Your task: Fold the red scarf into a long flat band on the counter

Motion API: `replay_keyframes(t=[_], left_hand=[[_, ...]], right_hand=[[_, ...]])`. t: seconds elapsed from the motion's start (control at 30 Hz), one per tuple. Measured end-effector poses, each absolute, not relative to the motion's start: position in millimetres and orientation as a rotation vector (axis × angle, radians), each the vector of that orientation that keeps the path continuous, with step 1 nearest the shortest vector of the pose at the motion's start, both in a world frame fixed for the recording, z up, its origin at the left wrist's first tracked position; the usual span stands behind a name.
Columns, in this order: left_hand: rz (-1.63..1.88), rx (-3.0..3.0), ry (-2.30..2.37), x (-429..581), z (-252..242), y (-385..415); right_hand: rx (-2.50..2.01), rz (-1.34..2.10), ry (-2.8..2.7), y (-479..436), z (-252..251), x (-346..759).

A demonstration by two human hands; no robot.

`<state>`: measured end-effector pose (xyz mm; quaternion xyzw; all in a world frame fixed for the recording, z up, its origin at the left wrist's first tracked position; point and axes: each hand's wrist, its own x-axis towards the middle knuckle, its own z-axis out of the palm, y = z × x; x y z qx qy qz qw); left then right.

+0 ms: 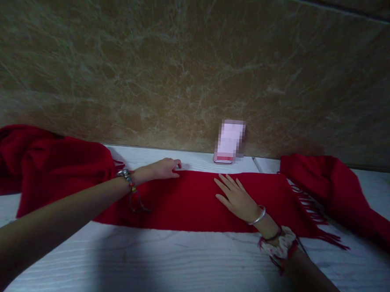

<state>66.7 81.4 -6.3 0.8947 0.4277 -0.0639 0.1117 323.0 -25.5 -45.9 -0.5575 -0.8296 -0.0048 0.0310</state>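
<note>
At the left of the white worktop [181,268] you have bunched red cloth [65,164]. Right of it, your left hand [167,168] is loosely curled at the far edge of the flat red scarf [191,203]; I cannot tell whether its fingers pinch the fabric. The scarf lies below and between your hands, its long axis running left to right, roughly parallel to the worktop's far edge. A blurred-out phone [228,141] stands at that edge, against the wall [153,73]. Your right hand [234,199] rests open on the scarf, fingers spread, nearer its fringed right end. Just beyond the fringe [305,201] lies another red length [331,185].
</note>
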Motion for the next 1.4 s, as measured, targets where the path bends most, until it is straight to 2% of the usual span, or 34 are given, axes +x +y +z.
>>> replay_keyframes(t=[0.43,0.7,1.2,1.4], left_hand=[[-0.374,2.437,1.154,57.1,12.8,93.1],[-0.314,2.266,1.022,29.6,13.2,107.3],[-0.315,2.52,1.34,28.1,5.5,105.2],[-0.316,2.58,1.256,28.1,11.5,99.1]], right_hand=[[-1.727,-0.03,-2.58,-25.9,-44.2,322.4],[-1.732,-0.002,-2.574,-25.8,-43.8,322.2],[-1.677,-0.047,-2.55,-23.5,-53.1,326.9],[-1.702,-0.023,-2.562,-24.0,-51.0,325.5]])
